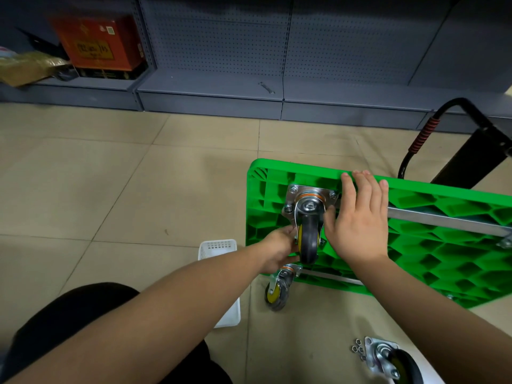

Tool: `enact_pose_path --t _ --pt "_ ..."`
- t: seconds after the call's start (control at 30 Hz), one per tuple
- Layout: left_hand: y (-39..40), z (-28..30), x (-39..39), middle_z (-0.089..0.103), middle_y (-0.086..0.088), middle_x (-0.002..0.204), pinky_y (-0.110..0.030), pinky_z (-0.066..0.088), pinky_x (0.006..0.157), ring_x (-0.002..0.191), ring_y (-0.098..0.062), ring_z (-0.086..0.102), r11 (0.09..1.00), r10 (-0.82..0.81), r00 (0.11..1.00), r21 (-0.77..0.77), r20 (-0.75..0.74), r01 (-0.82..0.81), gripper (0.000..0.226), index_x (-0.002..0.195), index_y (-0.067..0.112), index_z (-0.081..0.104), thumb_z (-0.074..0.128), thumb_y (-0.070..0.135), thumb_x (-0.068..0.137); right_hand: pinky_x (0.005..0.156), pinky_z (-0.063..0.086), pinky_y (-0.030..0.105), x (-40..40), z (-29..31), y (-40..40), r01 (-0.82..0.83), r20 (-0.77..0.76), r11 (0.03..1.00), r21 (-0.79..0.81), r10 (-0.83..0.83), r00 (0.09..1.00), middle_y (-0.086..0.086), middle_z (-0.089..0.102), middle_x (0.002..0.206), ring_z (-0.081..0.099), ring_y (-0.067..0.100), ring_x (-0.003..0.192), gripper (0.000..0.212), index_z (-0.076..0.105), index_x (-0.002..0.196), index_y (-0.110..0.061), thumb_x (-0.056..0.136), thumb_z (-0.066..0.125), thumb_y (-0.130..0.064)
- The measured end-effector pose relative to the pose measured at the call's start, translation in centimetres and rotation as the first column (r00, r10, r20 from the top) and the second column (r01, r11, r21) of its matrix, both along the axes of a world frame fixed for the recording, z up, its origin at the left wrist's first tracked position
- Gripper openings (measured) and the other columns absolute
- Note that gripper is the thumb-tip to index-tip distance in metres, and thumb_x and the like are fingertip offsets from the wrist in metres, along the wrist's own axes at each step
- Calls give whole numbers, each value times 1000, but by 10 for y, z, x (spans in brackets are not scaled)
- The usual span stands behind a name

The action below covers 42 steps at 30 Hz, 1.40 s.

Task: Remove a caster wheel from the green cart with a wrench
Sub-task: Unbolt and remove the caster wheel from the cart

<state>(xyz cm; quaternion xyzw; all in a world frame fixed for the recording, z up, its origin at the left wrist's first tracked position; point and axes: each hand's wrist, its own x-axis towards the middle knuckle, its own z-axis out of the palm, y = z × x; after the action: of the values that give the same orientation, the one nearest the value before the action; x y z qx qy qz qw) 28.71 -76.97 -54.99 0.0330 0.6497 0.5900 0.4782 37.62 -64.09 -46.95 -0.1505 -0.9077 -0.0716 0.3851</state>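
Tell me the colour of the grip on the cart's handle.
Red-orange ribbed grip on the black handle, head view.

left hand [278,249] curled (fingers hidden); right hand [358,217] flat, fingers spread.

light even, dim up top | edges warped | corners blurry

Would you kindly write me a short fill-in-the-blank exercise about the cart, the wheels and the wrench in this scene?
1. The green cart rests with its underside facing ____.
2. The wrench lies on the grey ____, away from both hands.
3. The loose caster wheel lies on the floor beside a cluster of small metal ____.
4. The right hand rests on the cart; the left hand touches the mounted ____.

Missing words: up; shelf; nuts; wheel
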Motion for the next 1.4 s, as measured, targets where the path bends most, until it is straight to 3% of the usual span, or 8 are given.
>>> enact_pose_path --t 0.1,0.23,0.33,0.63,0.93,1.03,1.2,1.4 --pt "1 3 1 69 4 90 -39 52 100 81 -9 62 1000 13 1000 -2 -10 -13 26 114 23 61 35 21 111 120 23 60 1 1 0 -1 -1 1000 1 1 1000 28 49 140 40 46 139 60 48 140 4 84 60 -16" --pt "1 0 -1 67 -3 129 -49 46 110 122 -24 62 1000 12 999 5 -30 -12 33 139 22 53 36 26 110 120 23 60 1 0 2 -4 -3 1000 15 4 1000 28 49 140 40 46 138 60 48 140 4 84 60 -15" --pt "-2 -2 -4 65 -6 134 -48 47 109 129 -29 58 1000 29 1000 6 1 -29 35 142 22 53 40 28 109 120 23 60 0 -1 1 -6 -9 1000 17 6 1000 28 49 140 40 46 138 60 48 140 4 84 59 -15" --pt "3 2 -1 74 -8 111 -45 55 99 110 -30 69 998 22 999 50 50 -24 31 133 17 58 40 21 108 120 23 60 0 -1 1 -6 -14 1000 18 6 1000 28 49 140 40 46 138 58 48 140 5 86 59 -13" --pt "-2 -3 -5 64 -4 116 -46 39 114 106 -19 58 997 -35 982 60 -188 47 23 111 28 59 39 17 110 120 22 60 0 -1 3 -9 -12 1000 26 9 1000 29 49 140 40 46 138 60 48 140 5 84 59 -13" --pt "-12 -1 -10 65 -7 115 -45 40 114 101 -21 62 993 -97 942 29 -323 112 25 127 24 55 37 25 110 121 22 59 0 -1 3 -14 -12 999 31 15 1000 28 49 140 40 46 138 59 48 141 5 85 58 -14" --pt "-33 7 -26 62 -4 88 -8 46 63 76 -11 58 971 -235 823 -88 -518 222 23 107 11 52 33 22 111 120 22 59 0 -2 5 -16 -16 999 43 17 1000 28 49 140 41 46 138 59 48 140 5 85 59 -14" --pt "-49 18 -43 60 -6 80 -28 43 63 71 -19 54 914 -407 666 -283 -626 292 29 84 22 48 35 24 110 121 22 58 1 -3 8 -14 -27 999 51 16 1000 27 50 140 41 44 138 61 49 141 3 83 61 -12"
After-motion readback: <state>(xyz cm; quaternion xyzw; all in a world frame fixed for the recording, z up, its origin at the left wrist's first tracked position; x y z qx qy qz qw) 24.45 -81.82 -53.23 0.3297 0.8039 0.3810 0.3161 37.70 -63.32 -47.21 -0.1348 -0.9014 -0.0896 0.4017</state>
